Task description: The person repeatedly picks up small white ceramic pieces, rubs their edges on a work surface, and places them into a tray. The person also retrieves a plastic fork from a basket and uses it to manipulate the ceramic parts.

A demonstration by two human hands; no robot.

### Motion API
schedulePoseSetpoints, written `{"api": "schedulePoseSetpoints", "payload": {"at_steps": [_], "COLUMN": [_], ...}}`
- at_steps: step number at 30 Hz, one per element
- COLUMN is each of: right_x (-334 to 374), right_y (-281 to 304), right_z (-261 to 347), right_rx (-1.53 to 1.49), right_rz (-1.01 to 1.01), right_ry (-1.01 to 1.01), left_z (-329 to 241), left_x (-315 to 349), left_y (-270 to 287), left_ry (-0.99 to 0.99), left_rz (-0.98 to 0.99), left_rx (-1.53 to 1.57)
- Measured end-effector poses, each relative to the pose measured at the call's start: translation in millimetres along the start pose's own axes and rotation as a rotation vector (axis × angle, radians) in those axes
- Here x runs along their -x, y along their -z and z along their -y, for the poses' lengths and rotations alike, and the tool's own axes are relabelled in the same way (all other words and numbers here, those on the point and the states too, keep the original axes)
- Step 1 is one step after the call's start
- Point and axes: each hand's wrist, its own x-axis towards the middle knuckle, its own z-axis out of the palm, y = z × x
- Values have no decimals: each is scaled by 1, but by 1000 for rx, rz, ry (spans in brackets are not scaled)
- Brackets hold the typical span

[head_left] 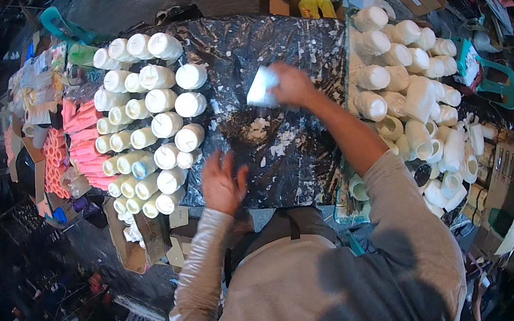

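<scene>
Head cam: my R hand (290,85) grips a pale flat piece (262,87) over black plastic sheeting (227,49); L hand (223,186), empty, hangs loose. Prob. best kept clear of white cylinders (190,138) (v. close).

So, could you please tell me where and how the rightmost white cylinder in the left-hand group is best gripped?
Probably around the rounded side of that white cylinder, coming from its right: that side faces the black sheet with no neighbour against it, while another cylinder sits close on its left.
</scene>
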Motion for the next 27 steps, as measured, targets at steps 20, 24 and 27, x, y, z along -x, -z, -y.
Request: {"api": "schedulePoseSetpoints", "payload": {"at_steps": [20,24,27], "right_x": [-160,-181,-177], "right_y": [-7,-16,-21], "right_z": [54,66,66], "right_rx": [41,95,108], "right_rz": [-299,-218,-189], "right_ry": [47,142,216], "left_z": [79,84,85], "left_x": [-240,-244,-245], "left_y": [33,61,86], "left_ry": [168,79,17], "left_rz": [136,62,9], "left_rx": [-208,-126,-95]}}
